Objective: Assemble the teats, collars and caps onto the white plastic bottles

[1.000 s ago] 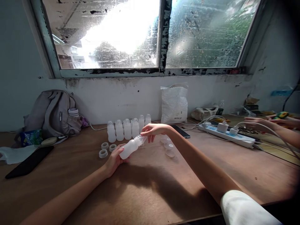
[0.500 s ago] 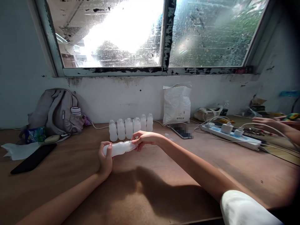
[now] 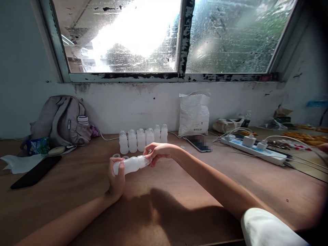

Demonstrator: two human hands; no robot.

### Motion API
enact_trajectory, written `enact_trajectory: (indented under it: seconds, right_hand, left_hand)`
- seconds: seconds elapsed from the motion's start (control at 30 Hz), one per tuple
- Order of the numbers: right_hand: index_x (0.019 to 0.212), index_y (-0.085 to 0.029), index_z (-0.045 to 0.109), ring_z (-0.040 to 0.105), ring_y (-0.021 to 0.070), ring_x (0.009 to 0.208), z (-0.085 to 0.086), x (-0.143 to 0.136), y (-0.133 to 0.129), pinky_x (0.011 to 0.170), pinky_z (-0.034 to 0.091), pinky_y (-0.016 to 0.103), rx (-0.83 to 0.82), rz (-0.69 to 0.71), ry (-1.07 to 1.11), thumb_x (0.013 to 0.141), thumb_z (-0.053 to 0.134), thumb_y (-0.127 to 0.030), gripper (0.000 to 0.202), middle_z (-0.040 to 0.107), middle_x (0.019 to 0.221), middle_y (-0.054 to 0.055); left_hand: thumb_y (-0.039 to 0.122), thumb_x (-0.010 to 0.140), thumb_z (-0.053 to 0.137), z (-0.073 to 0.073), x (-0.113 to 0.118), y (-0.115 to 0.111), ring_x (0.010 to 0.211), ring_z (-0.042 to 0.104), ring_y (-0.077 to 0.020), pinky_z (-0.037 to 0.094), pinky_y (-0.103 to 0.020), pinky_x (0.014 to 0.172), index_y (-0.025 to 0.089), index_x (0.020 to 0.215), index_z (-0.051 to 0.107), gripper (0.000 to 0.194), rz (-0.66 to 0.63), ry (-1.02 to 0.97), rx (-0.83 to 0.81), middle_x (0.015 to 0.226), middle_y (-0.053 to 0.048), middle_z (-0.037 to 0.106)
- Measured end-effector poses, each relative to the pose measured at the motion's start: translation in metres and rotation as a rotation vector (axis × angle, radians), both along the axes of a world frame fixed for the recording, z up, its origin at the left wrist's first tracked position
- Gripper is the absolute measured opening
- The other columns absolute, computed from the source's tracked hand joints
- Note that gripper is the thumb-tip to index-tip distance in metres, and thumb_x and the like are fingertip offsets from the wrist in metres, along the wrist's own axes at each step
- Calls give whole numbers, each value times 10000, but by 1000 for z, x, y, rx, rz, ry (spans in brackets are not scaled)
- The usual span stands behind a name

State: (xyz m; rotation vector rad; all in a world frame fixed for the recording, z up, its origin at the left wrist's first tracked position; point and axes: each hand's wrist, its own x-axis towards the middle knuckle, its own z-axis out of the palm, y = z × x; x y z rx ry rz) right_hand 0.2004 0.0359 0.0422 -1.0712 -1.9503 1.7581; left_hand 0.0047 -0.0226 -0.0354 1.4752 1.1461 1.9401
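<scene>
A translucent white plastic bottle lies nearly level above the table, its clear capped end to the right. Wrapped around its base end is my left hand, thumb on top. My right hand grips the clear cap end between thumb and fingers. Just behind my hands stands a group of several similar bottles, upright with clear tops; my right hand partly covers the nearer ones. A small translucent ring rests on the table behind my left hand.
At left are a grey backpack and a black flat case. A white plastic bag leans on the wall behind a phone. A power strip with cables lies at right. Another person's hand shows at the right edge.
The bottle in my hands has shifted slightly down and tilted a little, uncovering rings behind it. The other person's hand has drawn back to the right edge.
</scene>
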Motion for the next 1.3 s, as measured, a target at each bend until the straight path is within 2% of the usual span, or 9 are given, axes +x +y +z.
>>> enact_trajectory:
  seconds: [0.17,0.27,0.43,0.5,0.6,0.7,0.83,1.07,1.3]
  right_hand:
    - [842,-106,579,620,126,600,9,7,-2,618,534,230,28,-78,-10,614,717,-285,320,633,691,39]
    - [934,-122,588,608,113,597,24,16,1,597,528,215,144,-166,-12,667,677,-331,350,629,708,35]
    - [907,-144,627,591,128,618,62,38,11,541,514,212,435,-283,-123,639,693,-376,361,625,758,50]
    - [874,-128,629,584,138,612,76,48,16,521,509,216,512,-351,-188,634,690,-404,371,621,736,69]
    - [884,-115,603,584,154,618,87,61,27,507,509,232,582,-460,-266,626,690,-415,405,613,739,87]
    - [919,-113,563,585,164,642,83,68,41,485,502,230,648,-583,-343,609,701,-388,437,609,805,100]
    - [981,-130,510,573,149,603,60,68,61,428,467,217,697,-717,-470,582,700,-376,505,593,834,88]
    - [952,-153,509,569,161,651,24,64,84,428,441,211,743,-726,-572,538,709,-396,520,586,842,80]
    - [923,-151,521,583,159,679,15,61,91,526,446,221,800,-758,-597,589,667,-377,429,585,854,76]
  left_hand:
    - [311,777,478,2,5,0,713,512,-152,417,-235,622,226,856,481,116,-88,43,-37,878,-15,511]
    - [334,782,482,1,12,2,697,518,-136,433,-224,566,242,1039,433,277,-304,73,-164,1002,-37,484]
    - [212,660,640,-7,18,10,975,502,-212,434,-289,791,248,1199,403,590,-728,206,-302,1233,-80,411]
    - [215,659,639,-8,17,14,1002,495,-223,431,-300,803,223,1137,466,509,-752,175,-357,1229,-88,421]
    - [241,692,598,-6,14,16,895,533,-188,447,-271,727,190,999,524,320,-655,117,-358,1051,-71,523]
    - [248,700,571,-2,12,15,748,545,-154,443,-230,588,179,911,528,227,-582,75,-330,861,-35,541]
    - [242,697,553,-1,13,13,671,536,-132,420,-202,505,174,880,518,198,-581,53,-315,806,-19,523]
    - [193,692,523,-3,14,14,654,525,-121,403,-189,482,176,872,517,181,-579,66,-295,802,-15,514]
    - [178,673,510,-2,14,12,651,523,-123,401,-189,483,176,829,528,157,-573,73,-279,782,-13,518]
